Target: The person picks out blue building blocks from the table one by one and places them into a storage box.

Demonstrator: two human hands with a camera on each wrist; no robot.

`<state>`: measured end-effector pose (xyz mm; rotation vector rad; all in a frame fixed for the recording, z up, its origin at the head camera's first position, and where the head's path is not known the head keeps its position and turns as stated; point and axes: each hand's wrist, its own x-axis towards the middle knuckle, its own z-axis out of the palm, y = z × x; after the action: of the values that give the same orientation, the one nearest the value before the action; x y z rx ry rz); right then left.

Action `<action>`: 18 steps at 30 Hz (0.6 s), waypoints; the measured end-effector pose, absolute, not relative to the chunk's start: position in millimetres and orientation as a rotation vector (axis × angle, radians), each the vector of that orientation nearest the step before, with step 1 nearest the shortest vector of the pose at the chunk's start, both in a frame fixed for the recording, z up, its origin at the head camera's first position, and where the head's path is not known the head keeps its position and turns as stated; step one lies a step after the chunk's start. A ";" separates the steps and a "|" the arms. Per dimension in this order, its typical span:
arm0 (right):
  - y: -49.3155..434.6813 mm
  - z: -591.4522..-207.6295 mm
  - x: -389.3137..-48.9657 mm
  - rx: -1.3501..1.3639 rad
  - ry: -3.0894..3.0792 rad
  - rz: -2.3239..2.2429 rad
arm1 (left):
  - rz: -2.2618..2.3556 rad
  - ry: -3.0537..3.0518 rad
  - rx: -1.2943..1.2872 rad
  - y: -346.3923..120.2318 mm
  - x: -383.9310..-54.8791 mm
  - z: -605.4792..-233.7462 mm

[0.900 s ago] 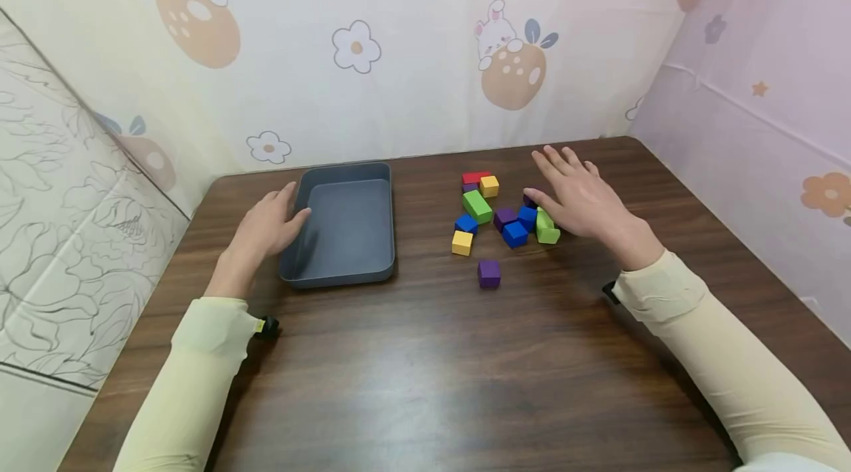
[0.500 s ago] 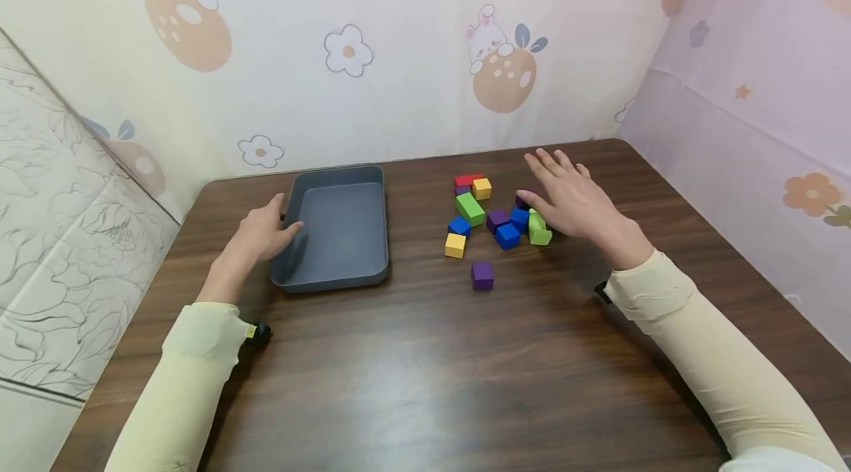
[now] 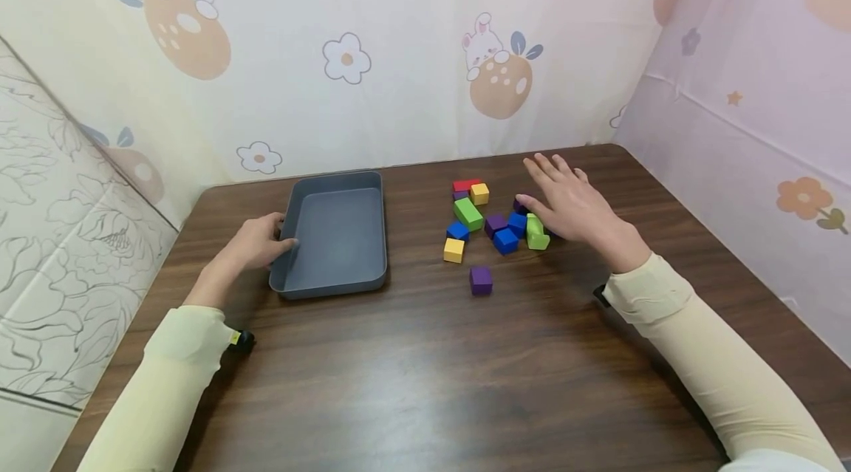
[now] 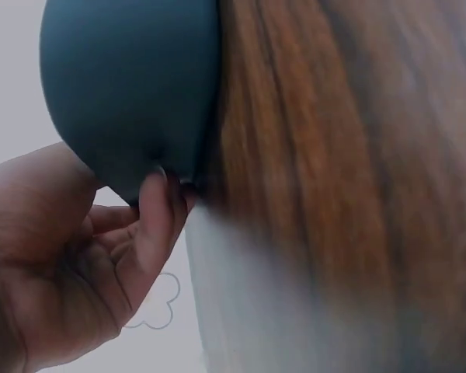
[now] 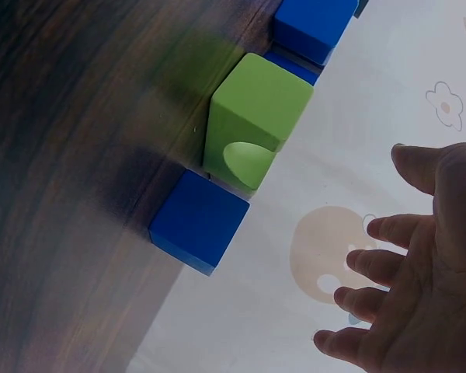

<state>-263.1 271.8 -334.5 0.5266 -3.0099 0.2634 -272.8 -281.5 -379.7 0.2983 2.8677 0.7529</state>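
A dark grey rectangular tray stands on the left of the table. My left hand pinches its left wall, thumb over the rim and fingers curled along the outside. The left wrist view shows the fingertips pressed against the tray's outer side. Over the right edge of a group of toy blocks hovers my right hand, fingers spread and holding nothing. Nearest to it lies a light green block with a curved cutout, partly beside a blue block mostly hidden from the head view by the hand.
Several more blocks lie right of centre: a green one, yellow ones, blue ones and a red one. A purple cube sits apart, closer to me. Patterned curtains border the wooden table.
My left hand has lowered slightly onto the tray's left wall and its fingers have curled round it. The right hand stays spread above the blocks. The head view has shifted a little.
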 end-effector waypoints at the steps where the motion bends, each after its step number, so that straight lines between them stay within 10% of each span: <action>1: 271.3 -334.4 -263.2 0.527 -3.011 0.264 | 0.761 2.859 0.305 -282.4 -273.2 -380.3; 18: 268.9 -337.5 -265.3 0.527 -3.029 0.255 | 0.735 2.820 0.314 -283.3 -277.6 -382.8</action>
<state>-265.3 268.9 -337.5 0.5265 -3.0287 0.2550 -277.6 -283.3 -382.8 0.3144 2.8201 0.7346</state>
